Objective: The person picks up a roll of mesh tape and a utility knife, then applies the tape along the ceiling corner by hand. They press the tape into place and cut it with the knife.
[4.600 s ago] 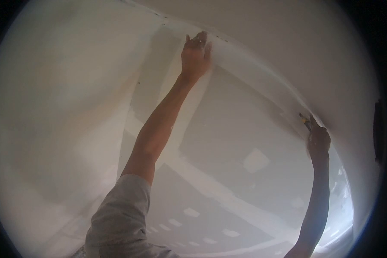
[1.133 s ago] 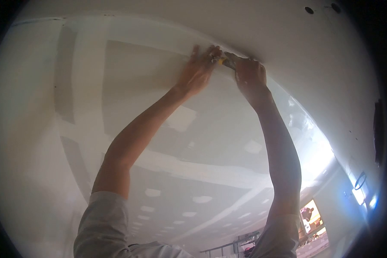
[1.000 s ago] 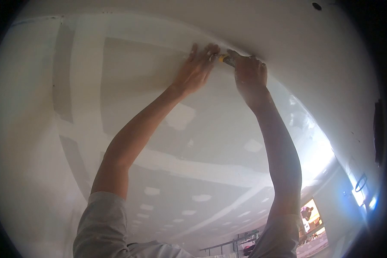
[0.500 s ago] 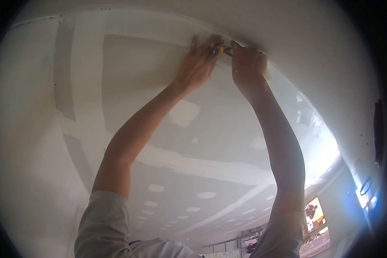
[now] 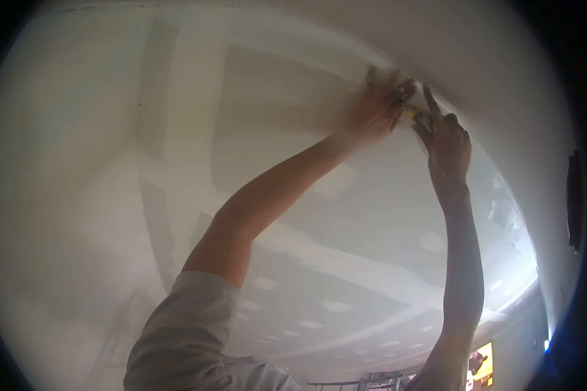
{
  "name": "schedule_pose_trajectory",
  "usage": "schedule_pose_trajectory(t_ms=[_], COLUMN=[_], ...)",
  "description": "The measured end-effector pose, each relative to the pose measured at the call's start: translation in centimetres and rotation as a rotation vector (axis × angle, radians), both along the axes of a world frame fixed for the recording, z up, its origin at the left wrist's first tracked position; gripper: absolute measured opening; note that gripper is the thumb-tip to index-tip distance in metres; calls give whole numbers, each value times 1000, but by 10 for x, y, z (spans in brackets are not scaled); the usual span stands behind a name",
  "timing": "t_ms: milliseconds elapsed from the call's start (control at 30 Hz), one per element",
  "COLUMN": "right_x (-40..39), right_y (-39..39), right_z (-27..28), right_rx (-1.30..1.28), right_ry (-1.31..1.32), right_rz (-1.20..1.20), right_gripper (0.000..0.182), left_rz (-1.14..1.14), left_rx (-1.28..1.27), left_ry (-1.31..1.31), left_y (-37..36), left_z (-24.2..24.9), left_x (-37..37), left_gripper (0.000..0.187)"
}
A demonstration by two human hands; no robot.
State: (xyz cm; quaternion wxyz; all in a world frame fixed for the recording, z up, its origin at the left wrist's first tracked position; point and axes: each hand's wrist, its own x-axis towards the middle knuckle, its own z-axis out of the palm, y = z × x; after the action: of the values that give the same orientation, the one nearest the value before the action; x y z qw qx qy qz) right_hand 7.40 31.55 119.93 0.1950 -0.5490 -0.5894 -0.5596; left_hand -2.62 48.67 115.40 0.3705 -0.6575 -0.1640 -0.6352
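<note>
Both arms reach up to the seam where the ceiling board meets the wall. My right hand [image 5: 449, 146] is closed around a small tool with a yellow and dark handle [image 5: 412, 113]; its index finger points up along the seam. The tool's working end is too small to make out. My left hand [image 5: 375, 111] is slightly blurred, fingers spread against the plasterboard ceiling [image 5: 280, 85], with its fingertips beside the tool's yellow end. Whitish smears mark the fingers of both hands.
Pale filler bands [image 5: 346, 260] and several filled patches [image 5: 336, 306] run across the ceiling. The wall [image 5: 528, 117] curves down on the right, with a dark object at its edge [image 5: 573, 201]. Metal framing [image 5: 372, 381] and a bright opening [image 5: 481, 365] lie low in view.
Both hands now appear further right and lower in the view, and the whole scene has shifted right. The right index finger has stretched out, showing more of the tool.
</note>
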Motion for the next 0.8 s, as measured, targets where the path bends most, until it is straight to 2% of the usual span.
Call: schedule_pose_trajectory(t_ms=[33,133,167,200,233,267,300,333,367,400,433,467,533,600,667,733,800], right_x=[7,22,23,35,57,77,97,91,85,80,82,74,65,67,74,103,132], right_y=[-3,-11,-16,-6,13,20,27,20,13,5,6,-4,-30,-69,-117,-129,-145], right_z=[-5,-15,-16,-22,-32,-37,-43,-45,-47,-48,-50,-51,-42,-36,-14,7,3], right_rx=[-2,-66,-143,-143,-197,-226,-255,-213,-163,-108,-97,-68,-75,-68,-331,-497,-458], right_ry=[-6,127,150,158,203,209,215,109,3,-101,-114,-156,-110,-141,88,259,73], right_rz=[110,258,364,354,475,481,486,388,289,195,165,53,264,168,202,163,125], right_gripper=[79,77,69,69,63,58,54,53,52,51,57,58,51,53,53,56,48], left_rz=[13,40,137,227,211,170,193,205,211,247,288,319,189,118,99,91,128], left_rx=[-1,7,14,21,0,-15,-47,-70,24,-17,2,-101,34,51,53,39,47], left_ry=[5,-1,1,7,-15,-32,-15,2,-26,7,2,28,-30,-32,-15,6,-20], left_y=[-2,-8,-9,-9,-7,-4,-6,-7,2,-12,-2,-15,-3,2,7,31,35], left_z=[-1,-1,-1,-2,-3,-1,0,0,-4,-3,-5,-5,-6,-7,-6,0,0], left_x=[-2,-5,-5,-2,-2,2,4,0,1,-5,-3,-8,-9,-11,-12,1,11], left_gripper=[57,56,56,57,57,57,58,58,57,59,59,57,54,51,51,51,52])
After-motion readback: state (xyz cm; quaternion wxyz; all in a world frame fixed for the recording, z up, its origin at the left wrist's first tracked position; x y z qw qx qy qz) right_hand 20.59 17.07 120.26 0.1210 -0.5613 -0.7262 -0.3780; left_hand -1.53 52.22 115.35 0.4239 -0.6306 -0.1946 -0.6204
